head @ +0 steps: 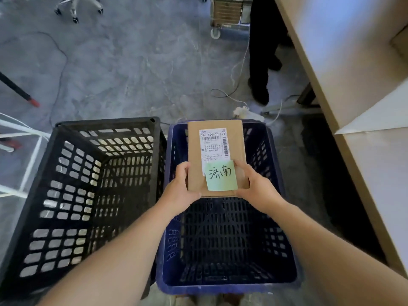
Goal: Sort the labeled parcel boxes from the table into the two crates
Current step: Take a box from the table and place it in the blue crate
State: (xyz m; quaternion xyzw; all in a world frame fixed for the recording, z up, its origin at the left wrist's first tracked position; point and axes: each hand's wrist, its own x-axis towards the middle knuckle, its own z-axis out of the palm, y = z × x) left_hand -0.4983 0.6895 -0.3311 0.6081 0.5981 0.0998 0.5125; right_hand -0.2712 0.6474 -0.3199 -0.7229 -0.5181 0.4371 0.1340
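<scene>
Labeled cardboard box [195, 151] above blue crate [227, 286], black crate [106, 123] alongside.

In the middle of the frame, the brown parcel box [215, 138] carries a white shipping label [213, 144] whose top line reads "516 K20-00 030", the first character possibly an S; under it runs a horizontal barcode, a vertical one stands along the label's right edge, and the smaller printed Chinese lines are too fine to read. Over the label's lower end sits a green sticky note [221, 176] with two handwritten black characters, "济南". Raised marks on the left inner wall of the blue crate [173, 239], lower centre of the frame, cannot be made out
</scene>
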